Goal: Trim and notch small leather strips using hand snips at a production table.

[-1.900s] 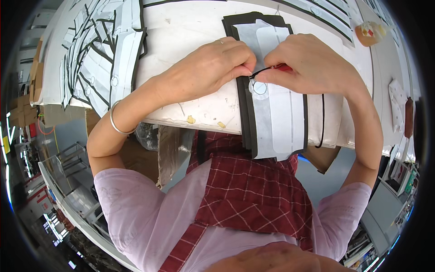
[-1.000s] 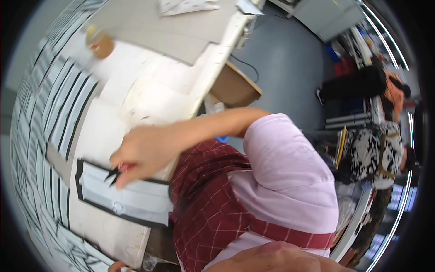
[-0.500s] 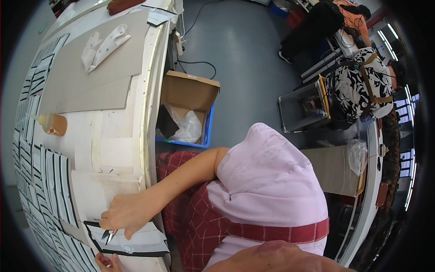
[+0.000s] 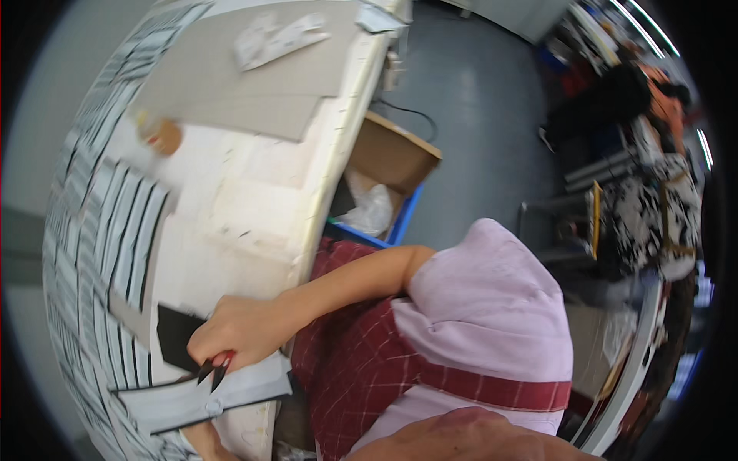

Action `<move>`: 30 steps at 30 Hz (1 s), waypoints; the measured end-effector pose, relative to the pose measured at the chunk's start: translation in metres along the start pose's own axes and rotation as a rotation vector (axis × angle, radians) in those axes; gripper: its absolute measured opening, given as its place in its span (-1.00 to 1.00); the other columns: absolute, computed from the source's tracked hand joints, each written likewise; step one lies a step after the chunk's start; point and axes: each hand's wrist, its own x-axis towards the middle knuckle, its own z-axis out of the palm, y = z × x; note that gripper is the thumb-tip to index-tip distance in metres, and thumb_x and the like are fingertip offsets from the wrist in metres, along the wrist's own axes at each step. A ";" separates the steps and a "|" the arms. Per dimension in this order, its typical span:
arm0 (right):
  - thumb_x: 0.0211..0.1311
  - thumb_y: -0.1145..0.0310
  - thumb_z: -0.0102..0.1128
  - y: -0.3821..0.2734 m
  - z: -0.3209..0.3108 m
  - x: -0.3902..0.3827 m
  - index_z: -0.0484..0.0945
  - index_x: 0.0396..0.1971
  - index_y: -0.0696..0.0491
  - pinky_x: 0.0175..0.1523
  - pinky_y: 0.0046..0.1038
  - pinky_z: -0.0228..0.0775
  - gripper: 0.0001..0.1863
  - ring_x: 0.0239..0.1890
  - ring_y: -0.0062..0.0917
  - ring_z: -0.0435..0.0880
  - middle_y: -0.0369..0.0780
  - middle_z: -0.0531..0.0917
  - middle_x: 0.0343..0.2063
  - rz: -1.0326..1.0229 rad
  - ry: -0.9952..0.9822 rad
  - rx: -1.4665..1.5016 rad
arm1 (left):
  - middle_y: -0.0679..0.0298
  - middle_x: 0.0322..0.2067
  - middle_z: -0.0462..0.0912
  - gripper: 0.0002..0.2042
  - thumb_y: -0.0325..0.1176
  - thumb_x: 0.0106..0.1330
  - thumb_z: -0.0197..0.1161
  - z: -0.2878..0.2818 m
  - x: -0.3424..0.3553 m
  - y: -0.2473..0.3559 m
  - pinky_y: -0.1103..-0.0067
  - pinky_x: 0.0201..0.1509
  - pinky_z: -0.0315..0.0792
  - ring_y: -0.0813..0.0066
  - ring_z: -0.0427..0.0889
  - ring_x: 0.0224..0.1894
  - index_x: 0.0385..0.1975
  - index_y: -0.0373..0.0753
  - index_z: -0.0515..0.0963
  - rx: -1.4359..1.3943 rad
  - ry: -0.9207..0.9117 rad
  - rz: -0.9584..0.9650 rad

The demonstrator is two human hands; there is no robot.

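My right hand (image 4: 242, 330) is closed around small thread snips (image 4: 215, 370) with red on the handle. Their dark blades point down over a pale grey-white fabric strip (image 4: 207, 399) edged in black, with a small round mark on it. From below, my left hand (image 4: 204, 439) reaches behind this strip and holds it up at a slant; most of its fingers are hidden. A black flat piece (image 4: 178, 338) shows beside my right hand, partly covered by it.
Rows of pale, black-edged strips (image 4: 127, 230) cover the table's far side. A bottle of amber liquid (image 4: 163, 138), grey boards (image 4: 231, 77) and a white spotted cloth (image 4: 277, 40) lie farther along. A blue crate (image 4: 407, 219) holding a cardboard box stands beside the table. Two people work behind.
The view has turned, shifting the table rightward. The strip, flat on the table before, is now lifted and tilted by my left hand, and the black piece has come into sight.
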 end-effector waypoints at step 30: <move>0.30 0.68 0.22 -0.015 -0.004 -0.008 0.22 -0.53 0.11 -0.32 -0.63 0.36 -0.65 -0.42 -0.60 0.59 -0.11 0.68 -0.44 0.153 -0.288 -0.286 | 0.23 -0.17 0.56 -0.78 -0.34 0.51 0.14 -0.139 -0.179 -0.137 0.63 -0.28 0.62 0.46 0.59 -0.17 -0.02 -0.36 0.47 -1.375 1.600 -0.196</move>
